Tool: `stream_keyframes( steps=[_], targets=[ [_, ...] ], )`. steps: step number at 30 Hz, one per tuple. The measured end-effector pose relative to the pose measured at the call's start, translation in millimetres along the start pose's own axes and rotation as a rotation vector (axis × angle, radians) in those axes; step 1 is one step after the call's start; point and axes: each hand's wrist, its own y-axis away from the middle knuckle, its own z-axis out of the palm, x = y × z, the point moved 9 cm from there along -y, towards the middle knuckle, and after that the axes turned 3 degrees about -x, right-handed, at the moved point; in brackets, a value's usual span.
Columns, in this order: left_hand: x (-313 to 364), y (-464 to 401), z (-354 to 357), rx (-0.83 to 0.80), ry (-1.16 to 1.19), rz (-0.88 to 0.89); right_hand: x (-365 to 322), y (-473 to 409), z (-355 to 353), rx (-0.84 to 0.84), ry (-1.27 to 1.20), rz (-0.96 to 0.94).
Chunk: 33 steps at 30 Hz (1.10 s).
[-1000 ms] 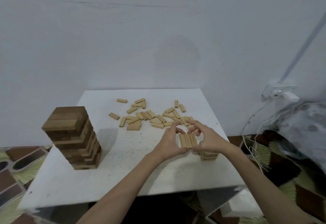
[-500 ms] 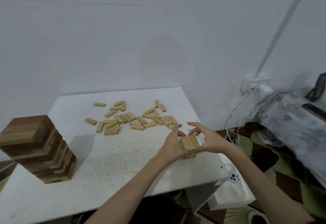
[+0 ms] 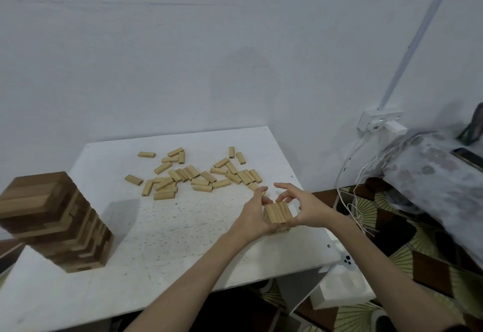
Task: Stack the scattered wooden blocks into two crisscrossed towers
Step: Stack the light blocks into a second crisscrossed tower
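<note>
We see both hands cupped round a low stack [image 3: 277, 213] of pale blocks near the right front of the white desk [image 3: 167, 230]. The left hand [image 3: 254, 216] presses its left side, fingers curled against it; the right hand [image 3: 304, 207] holds the right side with its thumb, fingers spread and raised above. Loose blocks [image 3: 193, 175] lie scattered behind. A tall dark tower [image 3: 52, 222] stands at the desk's left
</note>
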Motion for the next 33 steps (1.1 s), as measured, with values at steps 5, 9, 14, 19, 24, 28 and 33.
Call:
stream_keyframes(
  steps=[5,9,14,19,24,28,33],
  targets=[
    [-3,0,1,0.0,-0.012,-0.011,1,1,-2,-0.01,0.059,0.012],
    [-14,1,2,-0.031,-0.054,-0.045,4,3,-5,-0.03,0.119,0.051],
    [-22,1,1,-0.018,-0.061,-0.069,9,4,-6,-0.032,0.146,0.082],
    [-17,2,0,-0.002,-0.04,-0.047,7,3,-4,-0.029,0.161,0.063],
    [-16,1,0,0.011,-0.03,-0.041,5,2,-4,-0.021,0.166,0.041],
    [-15,1,0,0.019,-0.029,-0.037,5,0,-5,-0.02,0.169,0.035],
    [-9,1,-1,0.057,-0.016,-0.024,4,-1,-5,-0.013,0.15,0.027]
  ],
)
